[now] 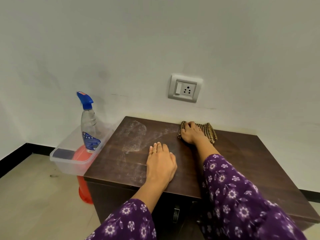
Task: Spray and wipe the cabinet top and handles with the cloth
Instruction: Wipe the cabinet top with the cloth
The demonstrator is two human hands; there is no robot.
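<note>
The dark wooden cabinet top (233, 161) fills the middle of the view, its far edge against a pale wall (121, 49), and everything else can be placed from it. At the far edge of the cabinet top, a little right of centre, the right hand (190, 134) presses palm-down on a brown checked cloth (207, 131); its fingers (187, 125) are curled over the cloth's left end, gripping it against the wood, while the rest of the cloth lies bunched to the right of the wrist. The left hand (161, 161) lies flat on the cabinet top nearer the front edge, fingers released and spread, holding nothing, with a ring on one finger. Both forearms come in from the near side in purple floral sleeves (242, 196). On the left half of the cabinet top, between the left hand and the far left corner, a whitish, speckled film of spray (135, 135) shows on the wood. Just beside the cabinet top's left edge a clear plastic tub (69, 163) rests on a red stool (84, 191), and a spray bottle (90, 125) with a blue trigger head stands upright inside the tub. On the wall above the far edge of the cabinet top sits a switch and socket plate (185, 88). Below the front edge, a handle (176, 213) on the cabinet's front is dimly visible in shadow.
</note>
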